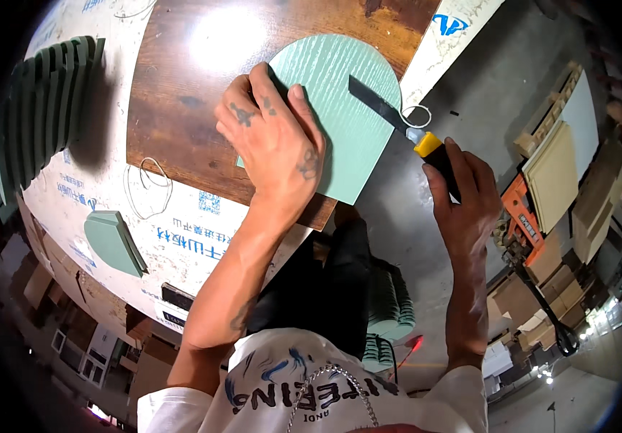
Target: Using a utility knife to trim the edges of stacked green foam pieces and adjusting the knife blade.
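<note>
A pale green arched panel (358, 137) with a rippled surface and a straight lower edge lies on a brown wood-grain board (181, 108). My left hand (271, 137) rests across the panel's left side, fingers bent and thumb on its face, holding it. Part of that edge is hidden beneath the hand. My right hand (466, 184) is closed round the black and yellow handle of a knife (379, 105) with a flat dark blade. The blade lies over the panel's right part, pointing up and left; whether it touches the surface I cannot tell.
At the left, a row of green curved pieces (44, 108) stands on the white printed table (109, 195). Nearer lie small green pieces (114, 242) and a loop of white cord (153, 191). Right of the table are an orange frame (524, 220) and stacked boards (560, 173).
</note>
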`<act>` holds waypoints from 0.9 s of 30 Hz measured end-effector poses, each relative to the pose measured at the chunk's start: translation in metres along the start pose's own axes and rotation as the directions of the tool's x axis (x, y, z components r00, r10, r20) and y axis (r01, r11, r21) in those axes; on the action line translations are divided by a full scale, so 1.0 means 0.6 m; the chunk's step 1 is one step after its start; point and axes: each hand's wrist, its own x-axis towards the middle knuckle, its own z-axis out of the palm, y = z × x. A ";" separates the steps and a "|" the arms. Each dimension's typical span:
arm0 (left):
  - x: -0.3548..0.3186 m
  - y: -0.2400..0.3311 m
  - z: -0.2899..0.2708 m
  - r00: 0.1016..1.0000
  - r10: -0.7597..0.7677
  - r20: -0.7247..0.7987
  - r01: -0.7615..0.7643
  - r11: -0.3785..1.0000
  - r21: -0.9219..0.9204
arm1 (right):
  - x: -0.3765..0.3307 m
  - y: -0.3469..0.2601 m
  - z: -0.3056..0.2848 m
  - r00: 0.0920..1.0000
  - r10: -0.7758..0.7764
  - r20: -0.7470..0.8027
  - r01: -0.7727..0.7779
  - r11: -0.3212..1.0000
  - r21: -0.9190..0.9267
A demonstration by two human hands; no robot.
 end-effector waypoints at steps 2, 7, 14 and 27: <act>-0.002 0.002 0.001 0.999 -0.014 0.038 0.014 1.000 0.001 | 0.002 0.007 -0.003 0.997 -0.027 0.071 0.030 0.999 -0.039; -0.003 -0.002 0.001 1.000 -0.010 0.014 0.010 1.000 -0.007 | 0.027 0.021 0.006 0.993 -0.120 0.001 0.120 0.993 -0.006; -0.001 0.000 0.002 1.000 0.001 0.005 -0.002 1.000 0.017 | 0.115 0.036 0.002 0.976 -0.204 0.073 0.199 0.978 0.067; -0.002 0.002 -0.005 0.990 -0.080 -0.116 0.068 0.992 -0.102 | 0.322 0.072 0.013 0.704 -0.678 0.212 0.611 0.730 0.306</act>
